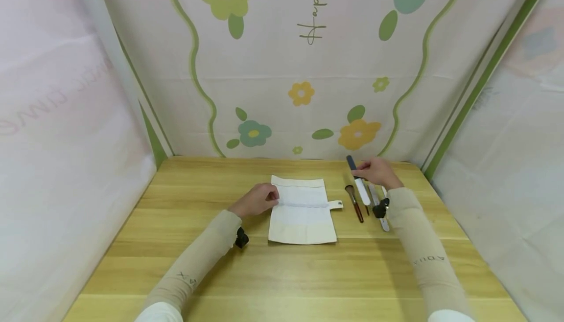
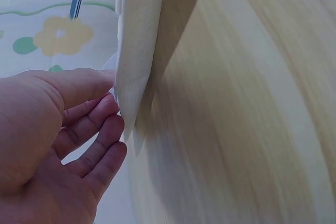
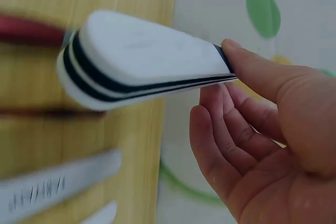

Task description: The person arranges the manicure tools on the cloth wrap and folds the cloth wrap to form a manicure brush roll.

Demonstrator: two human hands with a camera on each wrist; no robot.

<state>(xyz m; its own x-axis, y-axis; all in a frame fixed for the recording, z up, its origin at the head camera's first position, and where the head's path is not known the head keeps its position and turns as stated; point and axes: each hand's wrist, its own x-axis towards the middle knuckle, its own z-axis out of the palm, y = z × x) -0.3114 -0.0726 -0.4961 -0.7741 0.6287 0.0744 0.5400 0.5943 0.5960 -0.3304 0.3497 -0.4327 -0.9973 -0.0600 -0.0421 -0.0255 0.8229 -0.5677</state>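
A cream fabric roll-up pouch point(image 1: 304, 221) lies unfolded on the table, its snap strap point(image 1: 336, 205) pointing right. My left hand point(image 1: 255, 199) pinches its left edge between thumb and fingers; in the left wrist view the pouch point(image 2: 139, 35) edge stands close to the fingertips. My right hand point(image 1: 378, 172) holds a nail buffer point(image 1: 364, 194) by its dark end, above the tools at the right. Close up, the buffer point(image 3: 142, 51) has a white face and black-and-white layered sides, gripped by thumb and fingers.
Right of the pouch lie a brush point(image 1: 354, 202) with a reddish-brown handle, a thin dark tool point(image 1: 367, 211) and pale flat tools point(image 1: 385, 225), partly hidden by the right wrist. Flower-printed cloth point(image 1: 273, 67) stands behind the wooden table point(image 1: 282, 283), with cloth on both sides.
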